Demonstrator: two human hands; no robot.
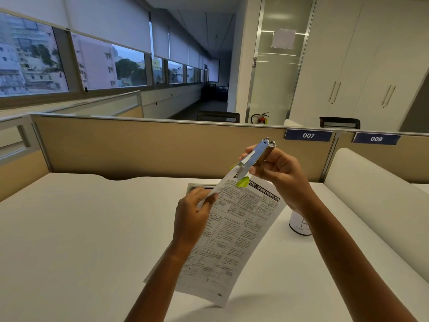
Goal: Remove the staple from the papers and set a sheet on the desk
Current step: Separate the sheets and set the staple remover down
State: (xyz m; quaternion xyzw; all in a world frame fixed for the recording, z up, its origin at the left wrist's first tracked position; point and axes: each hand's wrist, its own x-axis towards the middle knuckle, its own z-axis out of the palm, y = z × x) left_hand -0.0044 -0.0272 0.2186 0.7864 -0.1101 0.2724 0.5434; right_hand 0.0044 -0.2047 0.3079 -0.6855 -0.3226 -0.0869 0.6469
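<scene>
Left hand (192, 217) is pinching the papers (236, 240), fingers clamped on them. Right hand (281, 173) is gripping a tool (255, 154), its tip pointing 7 o'clock onto their top corner.

We had a white desk (81, 228) before us, its far edge meeting a tan partition (162, 147). Toward the right of it stood a white cylindrical container (298, 226) with dark scribbles on its side, partly hidden from us. Near the back edge a grey-framed rectangular opening (199, 186) sat in the top, only its left part showing.
</scene>
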